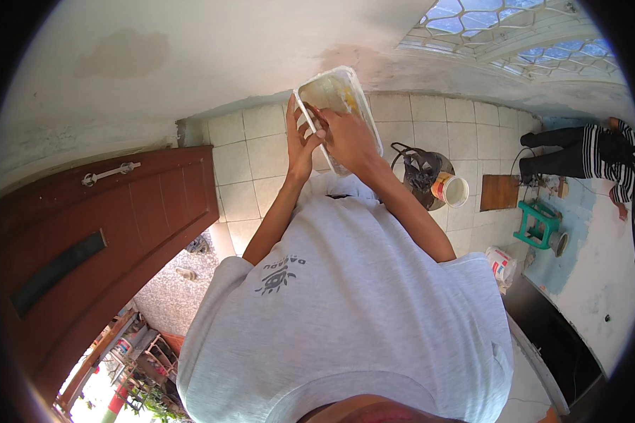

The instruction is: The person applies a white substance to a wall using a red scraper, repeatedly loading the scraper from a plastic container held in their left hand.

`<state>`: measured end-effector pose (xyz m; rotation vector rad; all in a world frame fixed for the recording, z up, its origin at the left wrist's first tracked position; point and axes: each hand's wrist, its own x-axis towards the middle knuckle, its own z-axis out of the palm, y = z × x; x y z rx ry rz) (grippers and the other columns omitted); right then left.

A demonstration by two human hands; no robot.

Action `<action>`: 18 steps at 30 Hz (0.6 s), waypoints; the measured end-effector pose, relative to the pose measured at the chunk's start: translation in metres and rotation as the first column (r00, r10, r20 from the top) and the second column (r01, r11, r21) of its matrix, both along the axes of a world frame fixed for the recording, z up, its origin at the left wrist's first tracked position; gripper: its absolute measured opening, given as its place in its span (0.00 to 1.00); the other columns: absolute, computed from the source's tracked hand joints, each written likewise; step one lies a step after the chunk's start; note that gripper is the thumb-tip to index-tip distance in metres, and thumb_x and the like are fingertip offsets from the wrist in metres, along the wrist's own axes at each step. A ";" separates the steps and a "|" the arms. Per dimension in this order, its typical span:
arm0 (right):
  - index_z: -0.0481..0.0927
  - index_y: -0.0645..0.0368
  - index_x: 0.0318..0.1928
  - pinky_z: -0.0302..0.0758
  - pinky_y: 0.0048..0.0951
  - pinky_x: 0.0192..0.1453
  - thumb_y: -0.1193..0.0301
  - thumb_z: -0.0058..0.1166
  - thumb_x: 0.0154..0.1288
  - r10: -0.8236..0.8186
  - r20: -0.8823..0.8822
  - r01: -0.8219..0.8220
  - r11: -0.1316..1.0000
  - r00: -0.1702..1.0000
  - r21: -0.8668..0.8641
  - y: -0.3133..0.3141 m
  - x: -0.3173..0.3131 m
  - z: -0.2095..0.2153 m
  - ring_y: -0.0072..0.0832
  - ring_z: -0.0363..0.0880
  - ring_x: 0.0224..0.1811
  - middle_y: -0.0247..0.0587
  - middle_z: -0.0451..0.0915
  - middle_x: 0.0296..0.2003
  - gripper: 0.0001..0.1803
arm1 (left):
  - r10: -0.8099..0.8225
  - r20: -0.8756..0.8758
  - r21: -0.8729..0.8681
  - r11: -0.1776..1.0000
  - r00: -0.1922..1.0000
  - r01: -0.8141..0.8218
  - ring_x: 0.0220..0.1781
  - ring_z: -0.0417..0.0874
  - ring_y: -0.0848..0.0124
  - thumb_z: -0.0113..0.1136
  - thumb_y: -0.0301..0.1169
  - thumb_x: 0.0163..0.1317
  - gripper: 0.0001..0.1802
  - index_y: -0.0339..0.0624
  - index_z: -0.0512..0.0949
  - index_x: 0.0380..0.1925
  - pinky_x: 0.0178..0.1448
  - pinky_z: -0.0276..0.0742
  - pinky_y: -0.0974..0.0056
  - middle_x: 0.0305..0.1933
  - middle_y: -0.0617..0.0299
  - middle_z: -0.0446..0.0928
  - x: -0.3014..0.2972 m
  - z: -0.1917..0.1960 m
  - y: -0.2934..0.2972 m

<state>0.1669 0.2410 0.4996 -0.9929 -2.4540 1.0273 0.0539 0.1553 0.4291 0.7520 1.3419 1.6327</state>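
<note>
In front of my body is a white rectangular plastic tub [328, 88], its inside smeared with whitish and yellow residue. My left hand [300, 146] grips the tub's left side, fingers along the outer wall and thumb near the rim. My right hand [348, 139] reaches over the tub's opening with its fingers closed. A slim reddish-brown piece [310, 108], like a tool handle, shows at its fingertips. The rest of that piece is hidden by the hand, so its kind is unclear.
A patchy wall [240, 56] rises ahead, and a brown door [134, 204] stands at left. On the tiled floor at right are a black plastic bag [420, 173], an open bucket [457, 191] and a green stool [536, 224]. Another person [593, 151] is at far right.
</note>
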 end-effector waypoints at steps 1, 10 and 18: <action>0.79 0.64 0.47 0.77 0.49 0.44 0.73 0.54 0.62 -0.015 0.006 0.015 1.000 1.000 -0.013 0.000 0.002 0.001 0.55 0.81 0.38 0.56 0.83 0.36 0.13 | 0.023 0.013 0.005 1.000 1.000 -0.023 0.67 0.69 0.53 0.65 0.31 0.54 0.57 0.52 0.38 0.78 0.63 0.74 0.54 0.74 0.48 0.54 0.001 0.000 0.002; 0.76 0.68 0.51 0.76 0.52 0.46 0.74 0.53 0.63 -0.153 0.013 0.150 0.983 0.988 0.106 0.021 -0.001 0.012 0.59 0.80 0.39 0.61 0.82 0.34 0.16 | 0.068 0.007 -0.006 0.998 0.998 -0.068 0.68 0.66 0.54 0.68 0.32 0.54 0.58 0.52 0.38 0.78 0.64 0.75 0.53 0.74 0.49 0.51 0.022 0.018 0.010; 0.78 0.68 0.44 0.76 0.52 0.43 0.73 0.53 0.64 -0.127 -0.029 0.128 0.992 0.991 0.018 0.023 0.013 0.019 0.59 0.80 0.36 0.63 0.81 0.31 0.12 | 0.080 0.027 -0.048 0.996 0.996 -0.078 0.65 0.70 0.54 0.68 0.34 0.55 0.58 0.52 0.39 0.78 0.62 0.76 0.55 0.74 0.48 0.54 0.019 0.009 0.011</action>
